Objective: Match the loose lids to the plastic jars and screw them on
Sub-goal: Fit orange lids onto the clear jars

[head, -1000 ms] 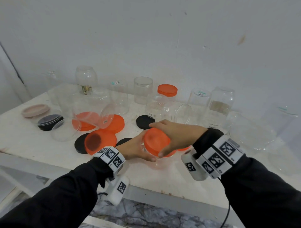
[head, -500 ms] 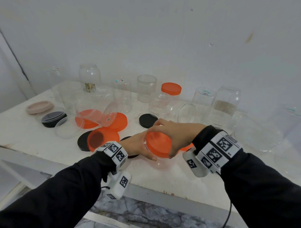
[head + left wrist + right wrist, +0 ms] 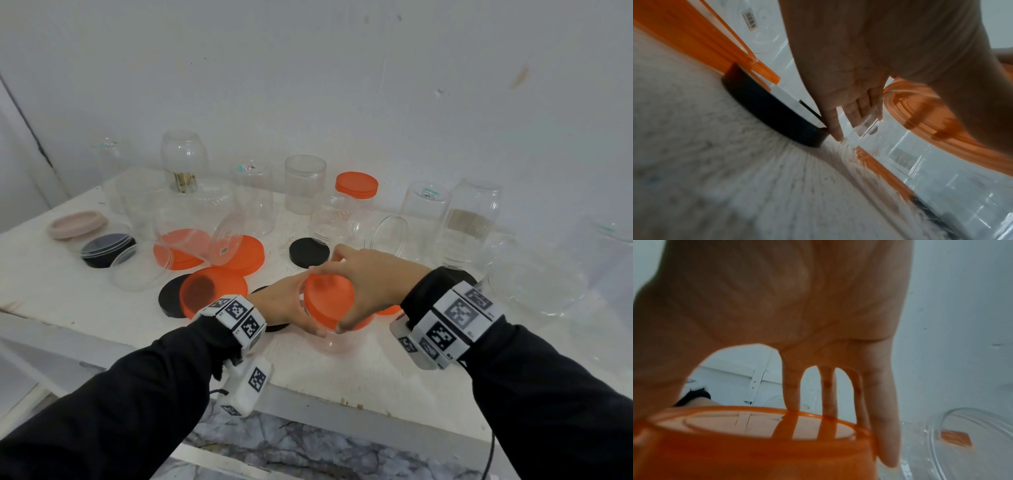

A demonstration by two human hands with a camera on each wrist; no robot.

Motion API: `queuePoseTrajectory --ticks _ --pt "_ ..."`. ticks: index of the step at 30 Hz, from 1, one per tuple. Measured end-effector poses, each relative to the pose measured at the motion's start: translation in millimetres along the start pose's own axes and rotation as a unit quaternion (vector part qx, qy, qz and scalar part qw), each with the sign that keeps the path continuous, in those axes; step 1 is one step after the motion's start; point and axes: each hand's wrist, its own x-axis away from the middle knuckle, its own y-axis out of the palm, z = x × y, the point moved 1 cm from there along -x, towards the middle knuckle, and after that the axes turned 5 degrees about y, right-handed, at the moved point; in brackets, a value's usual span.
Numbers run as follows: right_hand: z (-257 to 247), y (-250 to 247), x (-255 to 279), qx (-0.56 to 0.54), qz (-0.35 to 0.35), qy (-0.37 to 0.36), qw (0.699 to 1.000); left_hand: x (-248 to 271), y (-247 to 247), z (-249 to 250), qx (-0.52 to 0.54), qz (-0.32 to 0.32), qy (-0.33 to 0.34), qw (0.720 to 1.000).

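Note:
An orange lid (image 3: 327,301) (image 3: 760,446) sits on the mouth of a short clear jar (image 3: 330,341) (image 3: 910,160) near the table's front edge. My right hand (image 3: 368,284) (image 3: 789,331) arches over the lid, with thumb and fingers curled round its rim. My left hand (image 3: 286,305) (image 3: 855,81) wraps round the jar's left side below the lid, with its fingers behind the clear wall. Other loose orange lids (image 3: 214,293) (image 3: 241,255) and black lids (image 3: 308,251) (image 3: 774,113) lie on the table to the left.
Several clear jars, upright, upturned or lying on their sides (image 3: 305,183) (image 3: 380,231) (image 3: 472,219), crowd the white table (image 3: 359,373) up to the wall. One at the back wears an orange lid (image 3: 356,185). A pink lid (image 3: 77,224) lies at far left.
My right hand has shifted a little round the orange lid's rim while the left keeps hold of the jar. The head view has tilted slightly, so everything sits a bit lower.

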Motion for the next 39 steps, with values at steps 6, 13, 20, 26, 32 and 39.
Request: queuePoseTrajectory --ticks 6,13,20,26,32,39 --pt "-11 12 3 0.014 0.079 0.080 0.994 0 -1 -1 -0.005 0.004 0.012 1.000" --pt "-4 -2 5 -0.039 -0.073 0.009 0.997 1 1 -1 -0.001 0.006 -0.002 1.000" --pt "-13 -2 1 0.012 -0.019 0.059 0.998 2 0 0 -0.004 0.002 0.009 1.000" --pt "-2 -5 3 -0.031 -0.092 0.015 0.995 2 0 -1 0.011 -0.002 -0.001 1.000" --pt "-6 -1 4 -0.025 -0.047 0.030 0.998 1 -1 -2 0.020 -0.007 0.000 1.000" --pt "-1 -6 1 -0.010 -0.094 0.000 0.996 2 0 -4 0.011 -0.005 -0.009 1.000"
